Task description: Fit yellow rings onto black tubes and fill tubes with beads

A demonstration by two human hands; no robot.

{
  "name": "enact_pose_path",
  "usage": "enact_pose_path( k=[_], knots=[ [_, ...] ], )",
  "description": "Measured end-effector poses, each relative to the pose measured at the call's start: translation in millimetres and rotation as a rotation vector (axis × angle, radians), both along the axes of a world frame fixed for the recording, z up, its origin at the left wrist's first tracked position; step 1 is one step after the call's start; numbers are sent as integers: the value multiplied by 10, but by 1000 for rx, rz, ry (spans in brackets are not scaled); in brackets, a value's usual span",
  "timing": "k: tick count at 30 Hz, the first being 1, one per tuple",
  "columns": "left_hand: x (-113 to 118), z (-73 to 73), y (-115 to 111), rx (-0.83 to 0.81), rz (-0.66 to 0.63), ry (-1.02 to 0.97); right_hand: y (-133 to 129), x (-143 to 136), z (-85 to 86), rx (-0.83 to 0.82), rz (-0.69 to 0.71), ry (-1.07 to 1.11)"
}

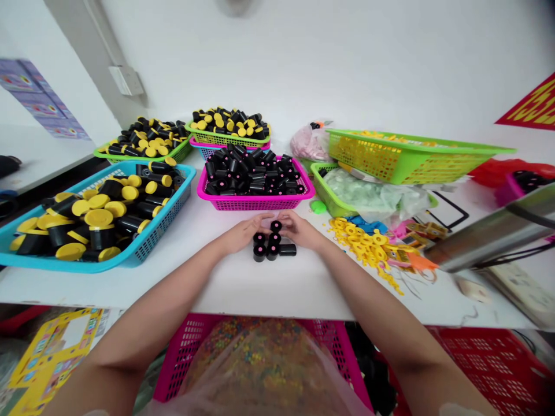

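Observation:
Several black cylinders with pink dots (272,252) stand grouped on the white table, and one more black cylinder (288,249) lies on its side at their right. My left hand (245,232) is at the left of the group, its fingers curved toward the cylinders at the back. My right hand (299,230) is on the other side, with its fingertips at the rearmost black cylinder (276,226). Both sets of fingers nearly meet behind the group. Whether the left fingers grip a cylinder is too small to tell.
Behind the hands sits a magenta basket (255,202) of black cylinders. A blue basket (143,245) with yellow-capped cylinders is at left. Yellow pieces (364,242), a green basket (407,164) and a metal bottle (485,231) are at right. A bag of beads (264,364) lies below the table edge.

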State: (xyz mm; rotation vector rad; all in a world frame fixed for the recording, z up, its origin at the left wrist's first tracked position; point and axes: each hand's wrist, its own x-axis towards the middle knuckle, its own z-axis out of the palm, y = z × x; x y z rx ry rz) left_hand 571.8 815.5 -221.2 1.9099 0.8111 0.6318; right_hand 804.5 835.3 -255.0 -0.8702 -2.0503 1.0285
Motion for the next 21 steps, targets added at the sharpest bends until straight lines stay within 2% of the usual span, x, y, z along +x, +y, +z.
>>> enact_pose_path(
  k=[2,4,7,10,13,15,16,18,20,21],
  knots=[
    [-34,25,14,-14,56,-16,-9,47,53,-38,90,15],
    [-47,39,52,26,132,-66,-33,144,150,-34,65,-13],
    [-17,27,127,179,240,-71,-119,305,328,-14,50,-226],
    [37,-11,183,258,141,-6,-240,374,448,6,169,-433],
    [61,-51,206,163,0,-15,-317,400,488,-22,214,-457],
    [50,-66,213,124,16,-56,-320,446,507,-103,214,-421],
    [38,-69,217,122,47,-80,-311,470,523,-132,169,-387],
    [10,-68,228,115,117,-117,-280,475,577,-113,-39,-287],
    [-20,-61,244,83,179,-135,-248,370,654,10,-296,-186],
    [-34,-58,253,61,216,-152,-233,269,695,86,-377,-156]
  ],
)
